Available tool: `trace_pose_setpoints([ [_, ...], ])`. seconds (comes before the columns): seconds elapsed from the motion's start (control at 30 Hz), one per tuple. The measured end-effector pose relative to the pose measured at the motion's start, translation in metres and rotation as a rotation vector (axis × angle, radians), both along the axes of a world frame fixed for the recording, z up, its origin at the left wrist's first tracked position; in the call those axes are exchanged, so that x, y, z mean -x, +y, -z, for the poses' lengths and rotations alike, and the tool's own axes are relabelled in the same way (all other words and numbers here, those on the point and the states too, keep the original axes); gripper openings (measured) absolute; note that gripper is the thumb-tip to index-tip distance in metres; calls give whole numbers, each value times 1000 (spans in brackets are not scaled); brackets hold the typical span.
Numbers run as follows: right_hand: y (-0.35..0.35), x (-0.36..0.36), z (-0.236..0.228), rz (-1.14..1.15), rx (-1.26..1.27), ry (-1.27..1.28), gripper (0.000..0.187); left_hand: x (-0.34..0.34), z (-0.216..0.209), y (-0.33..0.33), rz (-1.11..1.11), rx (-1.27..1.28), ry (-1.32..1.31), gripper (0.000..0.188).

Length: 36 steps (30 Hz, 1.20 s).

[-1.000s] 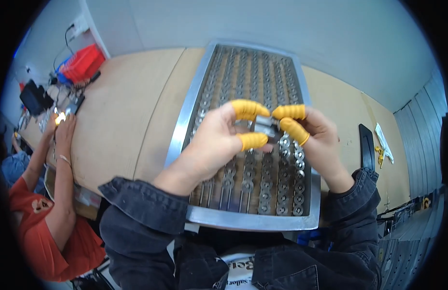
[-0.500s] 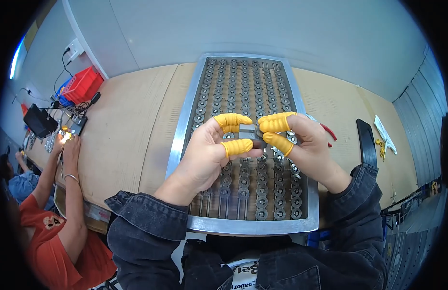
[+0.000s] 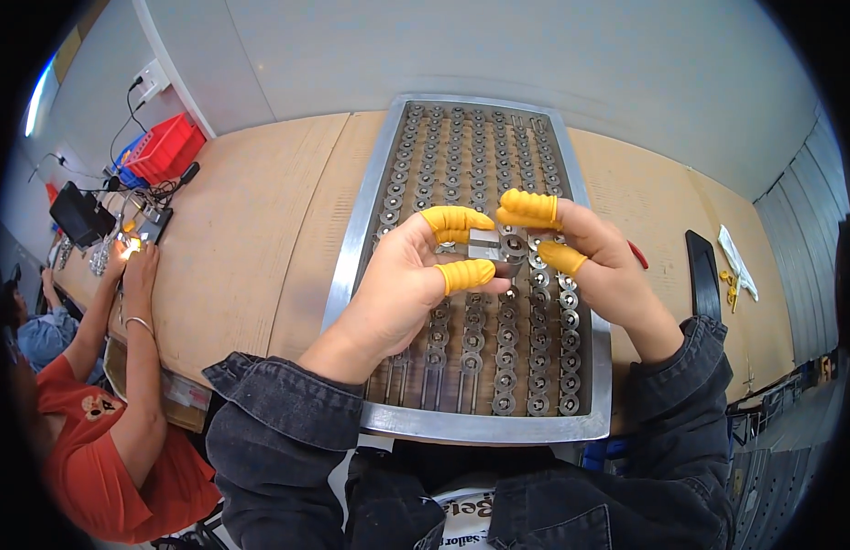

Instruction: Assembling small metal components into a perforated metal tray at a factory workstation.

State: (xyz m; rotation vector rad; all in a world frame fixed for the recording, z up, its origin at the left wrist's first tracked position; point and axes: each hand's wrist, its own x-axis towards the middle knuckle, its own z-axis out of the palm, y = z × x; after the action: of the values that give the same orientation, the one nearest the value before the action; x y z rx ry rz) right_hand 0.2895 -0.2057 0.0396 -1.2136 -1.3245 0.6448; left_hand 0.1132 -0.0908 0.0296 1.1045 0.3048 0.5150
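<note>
My left hand (image 3: 388, 289) pinches a small grey metal block (image 3: 483, 244) between thumb and fingers. At the block's right end a round metal ring (image 3: 514, 247) with a hole faces me. Beside the ring, my right hand (image 3: 608, 266) is open, with thumb and fingers spread apart. Yellow finger cots cover the thumb and some fingers of both hands. Below both hands lies a metal-framed tray (image 3: 480, 428), with rows of round metal parts (image 3: 504, 379) on thin rods; my hands hide some of its middle.
Right of the tray are red-handled pliers (image 3: 638, 256), partly hidden, a black strip-shaped thing (image 3: 704, 275), a white cloth (image 3: 737, 264) and loose yellow finger cots (image 3: 729, 291). A red basket (image 3: 166, 149) stands far left. Another person in an orange shirt (image 3: 122, 467) works at left.
My right hand's fingers have come off the metal piece and spread, uncovering the round ring. My left hand still grips the block. The view has shifted slightly.
</note>
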Motion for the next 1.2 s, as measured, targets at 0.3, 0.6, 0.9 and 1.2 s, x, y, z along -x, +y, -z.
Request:
trace_pose_setpoints([
  [0.3,-2,-14,0,167,-27,-471,17,0,1,0,11,-68,16,43],
  [0.6,-6,-3,-7,175,95,-568,13,-1,-1,-1,7,-116,71,42],
  [0.9,2,-5,4,111,-63,-400,15,-1,-2,1,23,-96,118,40],
  [1.2,8,-22,26,58,14,-992,20,-2,-2,2,-250,-8,111,33],
])
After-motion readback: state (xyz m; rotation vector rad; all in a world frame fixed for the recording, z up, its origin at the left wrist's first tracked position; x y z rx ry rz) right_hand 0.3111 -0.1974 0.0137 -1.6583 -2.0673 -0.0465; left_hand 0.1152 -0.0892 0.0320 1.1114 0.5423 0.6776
